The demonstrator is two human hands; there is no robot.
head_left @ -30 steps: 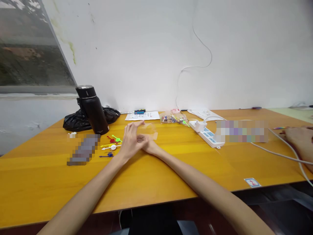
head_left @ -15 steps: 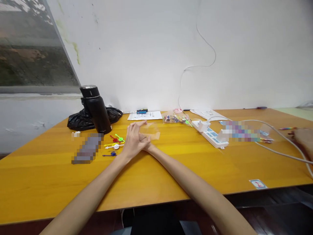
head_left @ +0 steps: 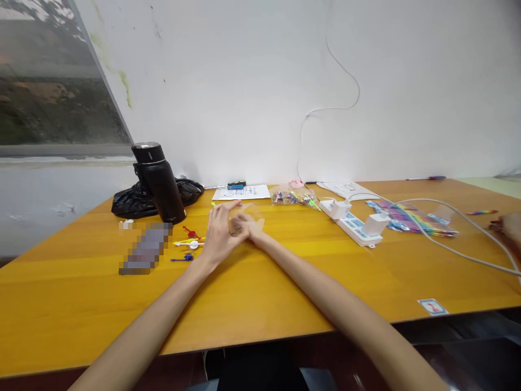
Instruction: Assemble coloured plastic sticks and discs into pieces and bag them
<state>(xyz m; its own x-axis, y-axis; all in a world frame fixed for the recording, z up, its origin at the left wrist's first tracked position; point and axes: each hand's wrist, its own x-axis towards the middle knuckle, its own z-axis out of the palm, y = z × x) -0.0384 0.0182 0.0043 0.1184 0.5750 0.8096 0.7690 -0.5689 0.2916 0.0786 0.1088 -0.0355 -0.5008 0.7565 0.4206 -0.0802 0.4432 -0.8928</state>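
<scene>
My two hands meet over the middle of the orange table (head_left: 260, 282). My left hand (head_left: 220, 233) has its fingers pressed together, and a bit of a green plastic pick (head_left: 213, 203) pokes out beside them. My right hand (head_left: 249, 225), partly hidden behind the left, is curled on a small clear plastic bag (head_left: 252, 213). Just left of my hands lie loose picks: a red one (head_left: 189, 233), a white one (head_left: 191, 244) and a blue one (head_left: 183, 257).
A black flask (head_left: 158, 182) stands in front of a black bag (head_left: 134, 200) at the back left. A packet of coloured picks (head_left: 291, 196), papers, a white power strip (head_left: 350, 222) with cables and rainbow strips (head_left: 407, 217) lie to the right. Another person's hand (head_left: 510, 228) rests at the far right edge.
The green pick is gone from the table beside the red one and now shows at my left fingertips. The other person's hand has drawn back to the right.
</scene>
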